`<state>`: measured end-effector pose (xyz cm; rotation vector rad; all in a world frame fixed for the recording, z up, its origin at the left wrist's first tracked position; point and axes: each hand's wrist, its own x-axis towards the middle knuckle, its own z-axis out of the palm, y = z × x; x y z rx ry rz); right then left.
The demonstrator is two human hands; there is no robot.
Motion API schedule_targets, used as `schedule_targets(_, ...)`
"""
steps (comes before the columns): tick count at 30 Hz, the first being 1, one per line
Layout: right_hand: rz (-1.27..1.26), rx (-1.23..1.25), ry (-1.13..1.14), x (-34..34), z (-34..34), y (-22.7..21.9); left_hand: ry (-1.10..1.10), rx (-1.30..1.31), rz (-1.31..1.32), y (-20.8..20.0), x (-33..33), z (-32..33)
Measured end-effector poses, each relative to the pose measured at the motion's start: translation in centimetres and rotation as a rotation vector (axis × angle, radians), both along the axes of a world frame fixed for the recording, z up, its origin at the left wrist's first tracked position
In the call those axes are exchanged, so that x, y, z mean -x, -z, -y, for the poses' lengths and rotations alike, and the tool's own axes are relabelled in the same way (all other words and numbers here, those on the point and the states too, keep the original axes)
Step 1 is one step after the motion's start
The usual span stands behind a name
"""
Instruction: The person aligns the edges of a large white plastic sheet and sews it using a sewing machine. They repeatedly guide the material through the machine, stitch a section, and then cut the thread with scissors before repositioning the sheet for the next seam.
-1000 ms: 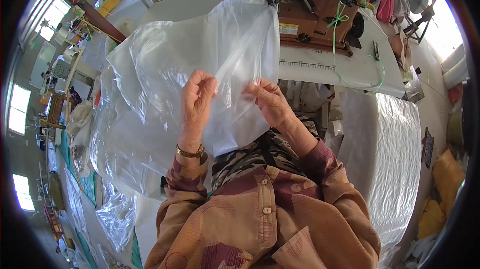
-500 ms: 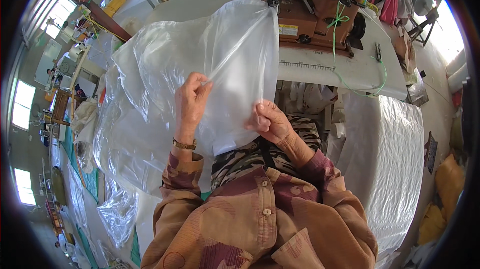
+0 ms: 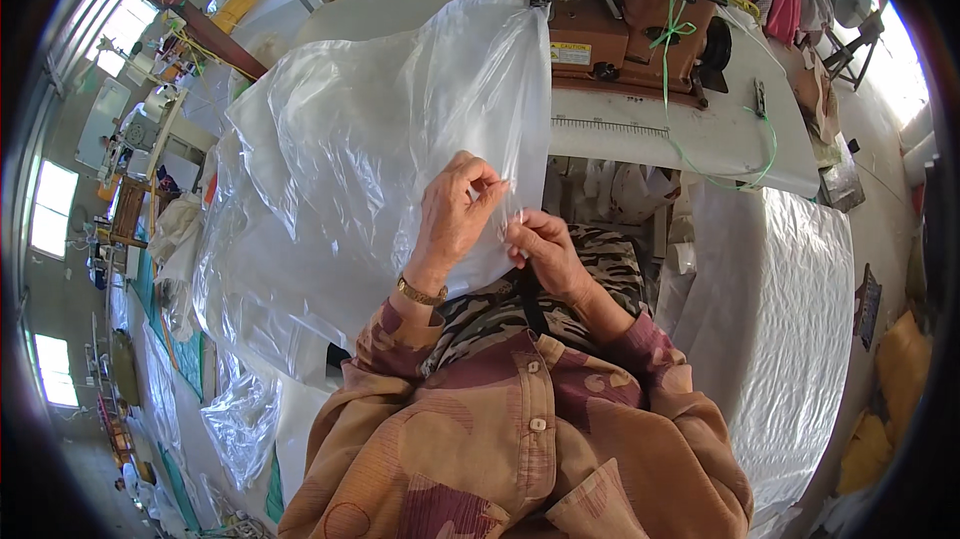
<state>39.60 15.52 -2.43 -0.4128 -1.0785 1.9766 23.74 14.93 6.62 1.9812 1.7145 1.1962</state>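
A large clear plastic sheet (image 3: 350, 129) spreads over the table on the left. Its far right corner lies under the needle area of a brown sewing machine (image 3: 620, 19). My left hand (image 3: 458, 209) pinches the sheet near its right edge, thumb and forefinger together. Just beside it, lower and to the right, my right hand (image 3: 540, 247) has its fingers closed on the same edge. Between the two hands the plastic is gathered, and its near part hangs down by my lap.
A pale worktable (image 3: 690, 134) with a ruler strip carries the machine. Green string (image 3: 670, 34) hangs from the machine, and small thread snips (image 3: 760, 99) lie on the table. A stack of whitish plastic sheeting (image 3: 790, 319) stands to my right.
My left hand has moved right and slightly down, close to my right hand. The stretched fold running to the machine has slackened, and the sheet's edge is gathered between both hands.
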Motion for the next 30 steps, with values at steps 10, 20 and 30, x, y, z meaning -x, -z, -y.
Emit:
schedule_targets(10, 0.276, -0.064, 0.432, 1.1, -1.3, 5.3, 0.055, 0.102, 0.167, 1.6, -1.3, 0.0)
schedule_targets(20, 0.541, -0.704, 0.454, -1.2, 2.6, -2.4, 0.112, -0.075, -0.358, -1.0, -2.7, 0.9)
schedule_targets(30, 0.641, -1.054, 0.398, -0.2, 2.9, -2.1, -0.006, 0.089, -0.079, -0.5, -2.2, 1.4)
